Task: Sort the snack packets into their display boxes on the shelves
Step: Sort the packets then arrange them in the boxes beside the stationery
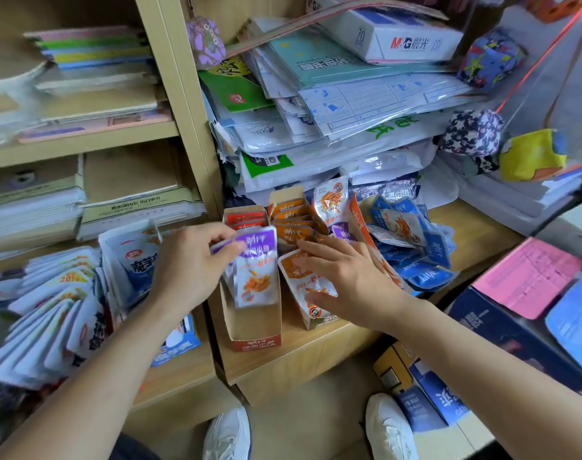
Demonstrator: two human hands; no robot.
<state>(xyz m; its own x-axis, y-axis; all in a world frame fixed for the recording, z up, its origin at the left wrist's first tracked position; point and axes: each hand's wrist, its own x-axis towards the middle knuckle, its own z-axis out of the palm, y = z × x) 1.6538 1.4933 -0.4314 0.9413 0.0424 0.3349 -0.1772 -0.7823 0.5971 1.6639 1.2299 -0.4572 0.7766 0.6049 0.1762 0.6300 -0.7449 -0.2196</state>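
Blue-and-white snack pouches (60, 293) are fanning across the left shelf; the left hand (190, 263) is pinching a purple-topped packet (254, 267) over a cardboard display box (254, 327); the right hand (346, 280) is lying flat, fingers spread, on an orange packet (302, 283); blue packets (419, 247) are heaping just beside.

Glossy foil-like snack packets (256, 267) (purple-topped) in matt cardboard display box (254, 327), on wood-look shelf (316, 346).

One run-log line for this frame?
left hand: holds purple packet over left box | right hand: flat on orange packet
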